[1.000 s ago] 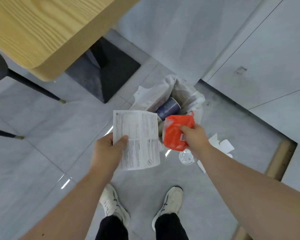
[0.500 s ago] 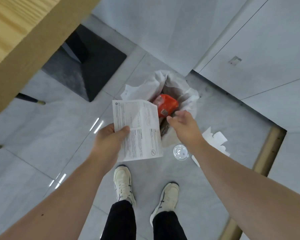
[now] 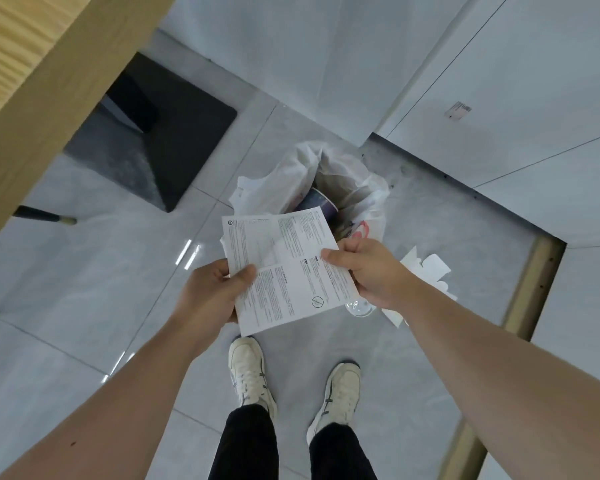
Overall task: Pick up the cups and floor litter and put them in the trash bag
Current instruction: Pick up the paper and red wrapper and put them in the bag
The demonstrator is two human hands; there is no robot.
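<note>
A white printed paper sheet (image 3: 286,268) is held level just in front of the white trash bag (image 3: 281,178), which stands open on the floor. My left hand (image 3: 208,292) grips the sheet's left edge and my right hand (image 3: 368,268) grips its right edge. Inside the bag a dark purple cup (image 3: 317,206) lies on its side. A clear plastic lid (image 3: 359,308) lies on the floor under my right wrist, partly hidden. White torn paper pieces (image 3: 428,271) lie to the right of my right hand.
A wooden table (image 3: 32,77) overhangs at the upper left, with its black base (image 3: 174,140) on the grey tiles. A chair leg (image 3: 44,216) shows at the left. White cabinet doors (image 3: 499,81) rise behind the bag. A brass floor strip (image 3: 530,289) runs at the right.
The red wrapper left my right hand and dropped into the bag, and is now out of sight. My right hand then came back and took hold of the sheet's right edge.
</note>
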